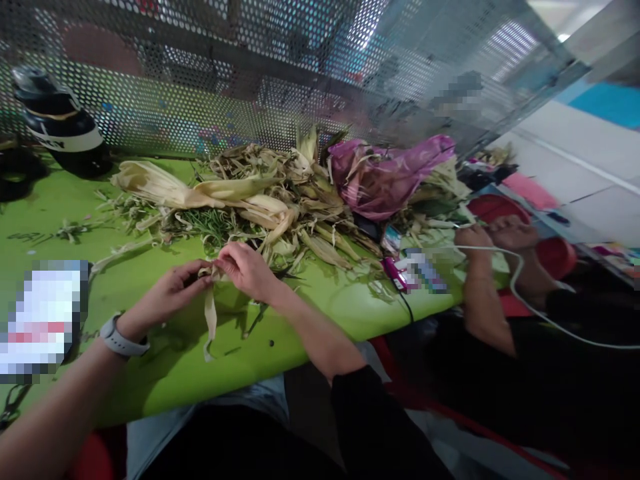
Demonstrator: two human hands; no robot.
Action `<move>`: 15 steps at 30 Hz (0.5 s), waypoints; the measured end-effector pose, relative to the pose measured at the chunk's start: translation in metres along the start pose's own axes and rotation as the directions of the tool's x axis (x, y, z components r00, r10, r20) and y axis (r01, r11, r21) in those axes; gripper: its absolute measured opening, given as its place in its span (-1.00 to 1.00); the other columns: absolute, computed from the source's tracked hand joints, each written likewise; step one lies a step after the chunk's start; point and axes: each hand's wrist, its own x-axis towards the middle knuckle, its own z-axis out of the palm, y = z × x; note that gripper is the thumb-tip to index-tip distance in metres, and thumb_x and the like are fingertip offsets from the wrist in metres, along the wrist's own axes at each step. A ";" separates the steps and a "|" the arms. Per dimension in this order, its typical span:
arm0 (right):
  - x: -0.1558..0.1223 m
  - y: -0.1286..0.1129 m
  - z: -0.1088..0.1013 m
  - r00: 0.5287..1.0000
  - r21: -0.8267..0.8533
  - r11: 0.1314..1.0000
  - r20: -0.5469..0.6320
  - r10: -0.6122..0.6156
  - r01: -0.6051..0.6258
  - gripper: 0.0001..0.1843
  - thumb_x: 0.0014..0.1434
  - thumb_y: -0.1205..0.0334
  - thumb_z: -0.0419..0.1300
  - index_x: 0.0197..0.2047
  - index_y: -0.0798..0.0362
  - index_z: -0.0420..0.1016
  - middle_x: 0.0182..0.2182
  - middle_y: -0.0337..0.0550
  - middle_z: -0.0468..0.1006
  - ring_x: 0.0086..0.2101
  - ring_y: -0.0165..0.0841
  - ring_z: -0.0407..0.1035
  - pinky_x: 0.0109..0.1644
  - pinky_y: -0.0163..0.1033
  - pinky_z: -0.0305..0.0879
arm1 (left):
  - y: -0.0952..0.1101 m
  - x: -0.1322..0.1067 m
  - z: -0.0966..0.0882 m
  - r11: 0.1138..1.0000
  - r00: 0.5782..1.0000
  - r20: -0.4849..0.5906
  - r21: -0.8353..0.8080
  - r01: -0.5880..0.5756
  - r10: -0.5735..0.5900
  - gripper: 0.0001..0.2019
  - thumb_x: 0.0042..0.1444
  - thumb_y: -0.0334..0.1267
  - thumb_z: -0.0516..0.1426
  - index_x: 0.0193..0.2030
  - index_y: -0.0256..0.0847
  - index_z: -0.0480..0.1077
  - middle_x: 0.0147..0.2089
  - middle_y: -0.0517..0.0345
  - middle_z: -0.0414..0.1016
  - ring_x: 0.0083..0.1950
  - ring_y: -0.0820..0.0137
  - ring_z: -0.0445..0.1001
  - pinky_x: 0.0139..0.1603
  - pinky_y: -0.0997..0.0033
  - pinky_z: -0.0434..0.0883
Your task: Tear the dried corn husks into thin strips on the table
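Observation:
Both my hands meet over the green table (165, 380), pinching one pale dry corn husk strip (210, 320) that hangs down from my fingers. My left hand (170, 293), with a white watch on the wrist, grips the strip's top from the left. My right hand (247, 270) is closed on the same strip from the right. Just behind my hands lies a big pile of dried corn husks (260, 200) mixed with green sprigs.
A pink plastic bag (385, 173) sits on the pile's right side. A perforated metal screen (225, 80) stands behind the table. A black-and-white shoe (65, 127) rests at the back left. At the right, another person's hands (493, 233) work, beside a white cable (525, 293).

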 end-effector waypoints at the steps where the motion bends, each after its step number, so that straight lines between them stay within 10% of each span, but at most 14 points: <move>1: -0.001 -0.001 0.000 0.999 0.023 0.999 0.010 0.046 -0.046 -0.37 0.39 -0.18 -0.23 -0.33 -0.02 0.51 -0.44 -0.16 0.55 -0.39 -0.48 0.39 -0.26 -0.26 0.34 | -0.001 -0.001 0.000 0.998 1.000 0.004 -0.049 0.031 -0.031 -0.71 0.18 -0.09 0.16 -0.03 -0.16 0.50 -0.09 0.03 0.59 -0.08 0.24 0.53 -0.04 0.32 0.46; 6: -0.004 -0.005 0.002 0.979 0.061 0.978 0.068 0.194 -0.198 -0.53 0.37 -0.15 -0.09 -0.24 0.05 0.40 -0.39 -0.14 0.53 -0.37 -0.39 0.39 -0.30 -0.28 0.28 | 0.000 -0.004 0.000 0.949 0.973 -0.073 -0.249 0.195 -0.219 -0.65 0.14 -0.03 0.18 -0.02 -0.17 0.51 -0.07 0.00 0.58 -0.06 0.19 0.53 -0.06 0.26 0.49; 15: -0.004 -0.008 -0.001 0.971 0.164 0.957 0.042 0.234 -0.238 -0.66 0.33 -0.03 0.05 -0.34 0.04 0.39 -0.45 -0.24 0.47 -0.44 -0.46 0.32 -0.29 -0.34 0.20 | 0.000 0.004 0.002 0.997 0.998 0.032 -0.055 0.056 -0.054 -0.77 0.17 -0.09 0.18 -0.30 -0.23 0.50 -0.36 0.13 0.51 -0.34 0.39 0.44 -0.26 0.42 0.41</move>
